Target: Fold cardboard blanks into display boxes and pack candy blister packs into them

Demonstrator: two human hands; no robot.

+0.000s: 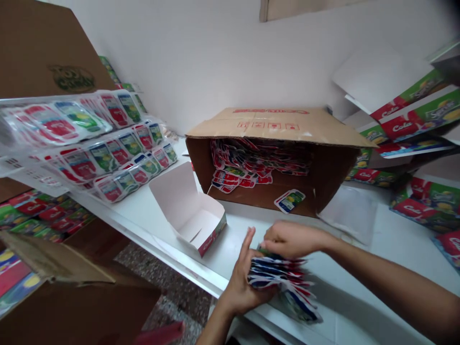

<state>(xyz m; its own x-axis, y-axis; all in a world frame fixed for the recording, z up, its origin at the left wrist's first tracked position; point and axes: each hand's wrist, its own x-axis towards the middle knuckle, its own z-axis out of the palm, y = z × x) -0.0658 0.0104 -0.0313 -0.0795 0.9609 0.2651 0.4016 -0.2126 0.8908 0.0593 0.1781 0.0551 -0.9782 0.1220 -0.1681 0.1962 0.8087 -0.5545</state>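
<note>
My left hand point(241, 282) is wrapped round a thick stack of candy sachets point(283, 282) at the table's front edge, its index finger pointing up beside them. The sachets stand packed face to face, their red, white and dark blue edges fanning out toward the near right. My right hand point(293, 239) is closed over the far end of the stack, fingers curled on the sachets there; its fingertips are partly hidden. Just left of my hands is an open small carton point(196, 223) with a white inside and a red and green front, its lid tilted back.
A large cardboard box point(280, 124) lies on its side behind my hands, sachets heaped inside and a loose sachet point(289, 200) near its mouth. Bagged sachet packs point(118, 153) line the left. Printed cartons point(413, 115) pile up at right. An open cardboard box point(79, 297) stands below left.
</note>
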